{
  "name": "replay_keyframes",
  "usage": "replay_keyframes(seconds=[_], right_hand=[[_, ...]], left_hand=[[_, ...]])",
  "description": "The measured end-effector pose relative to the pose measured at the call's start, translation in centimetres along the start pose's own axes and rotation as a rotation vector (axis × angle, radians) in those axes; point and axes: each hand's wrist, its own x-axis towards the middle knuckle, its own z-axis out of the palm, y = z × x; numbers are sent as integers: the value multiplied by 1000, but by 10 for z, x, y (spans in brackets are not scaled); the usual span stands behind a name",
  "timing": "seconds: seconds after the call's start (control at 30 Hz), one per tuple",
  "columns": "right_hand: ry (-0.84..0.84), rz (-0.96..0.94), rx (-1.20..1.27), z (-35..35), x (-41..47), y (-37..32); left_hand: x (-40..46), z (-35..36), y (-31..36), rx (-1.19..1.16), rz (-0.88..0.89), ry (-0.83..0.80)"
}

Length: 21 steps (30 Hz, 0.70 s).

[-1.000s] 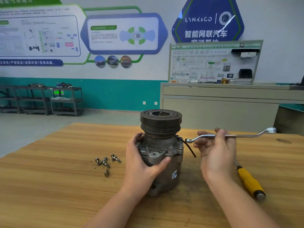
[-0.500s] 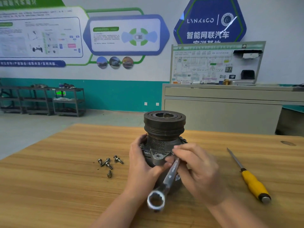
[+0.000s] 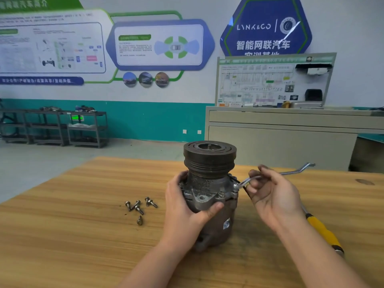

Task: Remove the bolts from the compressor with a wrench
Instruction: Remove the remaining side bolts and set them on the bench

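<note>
— Why is your left hand (image 3: pixel 187 213) clamped on the compressor (image 3: pixel 209 192)?

— So it stands steady at the table's (image 3: pixel 62 235) centre; my fingers wrap its body.

— And your right hand (image 3: pixel 272 194)?

— At three o'clock, curled round the wrench (image 3: pixel 291 173), ring end on a flange bolt (image 3: pixel 235 186), I judge. Loose bolts (image 3: pixel 139 206) lie at nine o'clock, out of the swing.

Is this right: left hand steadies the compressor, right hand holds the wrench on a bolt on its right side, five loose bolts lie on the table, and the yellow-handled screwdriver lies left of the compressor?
One error: the yellow-handled screwdriver lies right of the compressor, partly behind the right hand, as the head view shows. The rest stands: left hand steadies the compressor, wrench is on a right-side bolt, five loose bolts lie on the table.
</note>
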Motion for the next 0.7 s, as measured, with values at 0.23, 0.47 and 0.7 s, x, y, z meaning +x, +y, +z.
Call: replay_keyframes(seconds=[0.23,0.47,0.7], right_hand=[[-8,-388,-377,-9,0,-4],[-302,-359,-942,-16,-8,7],[-332,-228,-889,-17,-7,7]], left_hand=[[0,0,-1,-6,11,-8],[2,0,-5,-4,58,37],[2,0,-6,-12,58,32]])
